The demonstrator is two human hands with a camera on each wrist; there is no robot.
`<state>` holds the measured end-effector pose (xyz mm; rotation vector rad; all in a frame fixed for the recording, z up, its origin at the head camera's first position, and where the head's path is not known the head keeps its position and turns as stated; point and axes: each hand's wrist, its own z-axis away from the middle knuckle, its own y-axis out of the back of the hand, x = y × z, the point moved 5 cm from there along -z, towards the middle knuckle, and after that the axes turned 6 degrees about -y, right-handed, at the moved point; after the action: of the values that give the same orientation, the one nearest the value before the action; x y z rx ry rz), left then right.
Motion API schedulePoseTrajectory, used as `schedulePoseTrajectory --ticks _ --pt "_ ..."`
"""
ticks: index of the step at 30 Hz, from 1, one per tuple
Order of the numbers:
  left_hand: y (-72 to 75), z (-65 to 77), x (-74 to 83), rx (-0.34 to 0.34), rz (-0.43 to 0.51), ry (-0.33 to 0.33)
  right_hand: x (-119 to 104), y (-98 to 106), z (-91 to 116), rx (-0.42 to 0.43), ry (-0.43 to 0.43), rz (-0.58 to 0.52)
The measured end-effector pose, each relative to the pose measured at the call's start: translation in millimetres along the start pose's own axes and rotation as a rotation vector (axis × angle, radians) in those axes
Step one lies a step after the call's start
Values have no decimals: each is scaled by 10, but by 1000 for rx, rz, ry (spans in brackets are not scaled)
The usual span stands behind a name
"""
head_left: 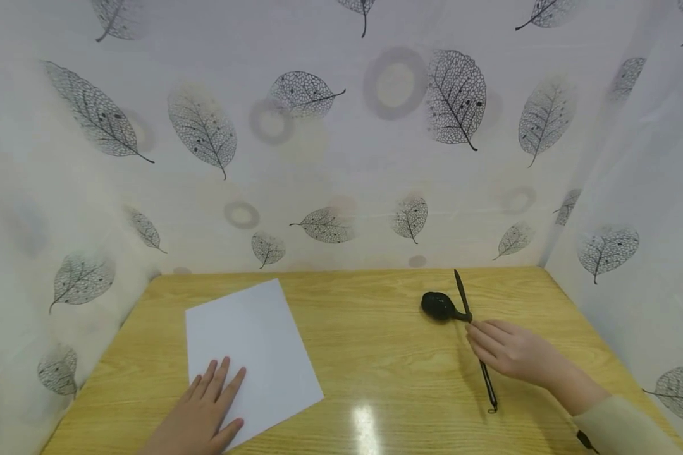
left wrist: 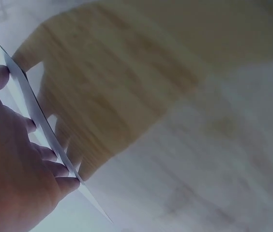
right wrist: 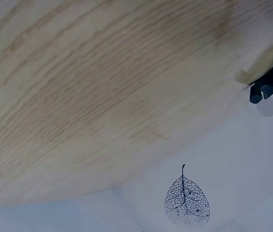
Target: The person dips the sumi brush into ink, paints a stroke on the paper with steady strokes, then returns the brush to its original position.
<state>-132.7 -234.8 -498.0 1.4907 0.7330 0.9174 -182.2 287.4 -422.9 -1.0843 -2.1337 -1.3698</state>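
Note:
On a white sheet of paper [head_left: 256,360] at the left of the table, my left hand [head_left: 205,411] rests with fingers spread. The left wrist view has the same hand [left wrist: 25,159] lying along the sheet's surface. Over at the right, my right hand [head_left: 515,354] pinches a slim black writing brush [head_left: 486,379] around its middle. The brush's dark tip points to the back and a small loop ends it at the front. Just left of the fingers is a black rounded piece [head_left: 437,306] with a short stem, which meets the brush; its exact kind is unclear.
The wood-grain table [head_left: 364,354] is bounded at the back and sides by a pale leaf-patterned curtain [head_left: 341,164]. A black item [head_left: 586,440] shows under the right sleeve. In the right wrist view, a tan and black object [right wrist: 271,77] is too unclear to name.

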Motion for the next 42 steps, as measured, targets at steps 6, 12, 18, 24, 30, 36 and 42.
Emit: schedulePoseTrajectory --ticks 6,12,18,24,30,36,42 --pt "5 -31 37 16 -7 -46 25 73 -67 -3 -13 21" --pt "39 -71 101 14 -5 -66 45 101 -107 68 -10 -1" --pt "54 -127 159 16 -14 -92 71 182 -244 174 -41 -39" --pt "56 -192 184 -20 11 -90 101 284 -410 244 -89 -46" --pt "51 -262 209 -53 11 -105 132 315 -480 308 -163 -45" --pt "20 -326 218 -58 21 -119 136 321 -499 353 -229 -28" --pt "24 -370 257 -26 13 -153 164 299 -495 406 -330 -30"
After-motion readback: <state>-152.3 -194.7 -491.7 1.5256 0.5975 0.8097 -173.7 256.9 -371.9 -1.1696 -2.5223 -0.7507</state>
